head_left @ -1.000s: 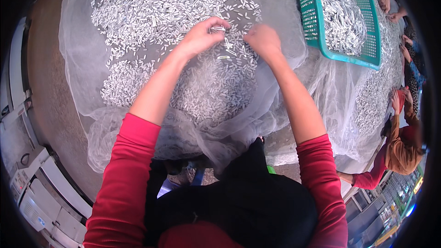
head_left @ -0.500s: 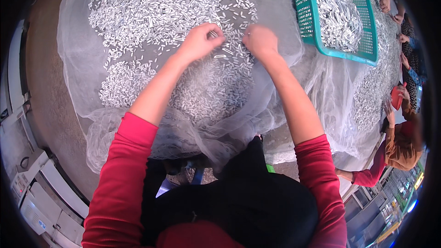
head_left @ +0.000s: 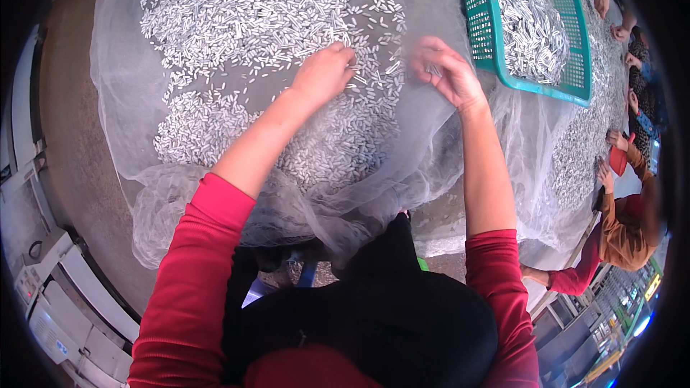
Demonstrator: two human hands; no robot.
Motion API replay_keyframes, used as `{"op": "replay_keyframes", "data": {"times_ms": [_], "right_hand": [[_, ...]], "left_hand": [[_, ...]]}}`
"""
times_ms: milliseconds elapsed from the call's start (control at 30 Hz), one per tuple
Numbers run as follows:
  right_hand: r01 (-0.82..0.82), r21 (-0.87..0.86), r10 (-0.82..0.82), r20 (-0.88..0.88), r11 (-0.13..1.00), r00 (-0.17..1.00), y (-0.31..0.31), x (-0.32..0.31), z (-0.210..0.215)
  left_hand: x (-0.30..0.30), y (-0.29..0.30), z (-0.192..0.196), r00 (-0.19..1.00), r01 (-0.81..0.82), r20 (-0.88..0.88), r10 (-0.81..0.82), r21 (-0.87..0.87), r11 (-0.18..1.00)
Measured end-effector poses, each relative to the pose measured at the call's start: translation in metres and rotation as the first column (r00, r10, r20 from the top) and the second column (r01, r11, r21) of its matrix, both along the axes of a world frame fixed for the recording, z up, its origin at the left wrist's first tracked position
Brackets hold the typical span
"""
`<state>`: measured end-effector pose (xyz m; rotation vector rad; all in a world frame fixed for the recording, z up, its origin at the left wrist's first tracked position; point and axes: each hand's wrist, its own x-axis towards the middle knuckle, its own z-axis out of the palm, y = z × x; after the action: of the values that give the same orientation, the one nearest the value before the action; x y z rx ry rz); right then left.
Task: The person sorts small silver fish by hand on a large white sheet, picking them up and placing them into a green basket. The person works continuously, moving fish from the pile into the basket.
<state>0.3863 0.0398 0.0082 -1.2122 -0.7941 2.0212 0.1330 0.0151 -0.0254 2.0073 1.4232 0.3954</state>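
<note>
Small silvery metal pieces, short and rod-like, lie spread in a wide layer on the netting-draped table. A second heap of such pieces lies closer to me, below my wrists. My left hand rests at the edge of the layer, its fingers pressed together; what they hold, if anything, is hidden. To the right, my right hand hovers over the netting, fingers curled and a little blurred, with a few silvery pieces showing in it. Beyond it stands a green plastic basket filled with longer-looking silvery pieces.
White netting hangs in folds over the near table edge. At the right, other people's hands work over another spread of pieces; one person has a red scoop-like thing. White machine-like cabinets stand at the left.
My right hand has moved right, away from the pieces and my left hand, toward the basket. My left hand has shifted only slightly, its fingers now closer together.
</note>
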Motion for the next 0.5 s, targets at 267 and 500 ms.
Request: {"op": "replay_keyframes", "data": {"times_ms": [267, 500], "right_hand": [[-0.77, 0.123, 0.064, 0.976, 0.627, 0.208, 0.005, -0.029, -0.019], [-0.315, 0.152, 0.192, 0.531, 0.937, 0.826, 0.007, -0.004, 0.006]], "left_hand": [[-0.011, 0.015, -0.001, 0.937, -0.109, 0.279, 0.212, -0.343, 0.933], [-0.028, 0.009, 0.01, 0.732, 0.056, 0.52, 0.44, -0.689, 0.723]]}}
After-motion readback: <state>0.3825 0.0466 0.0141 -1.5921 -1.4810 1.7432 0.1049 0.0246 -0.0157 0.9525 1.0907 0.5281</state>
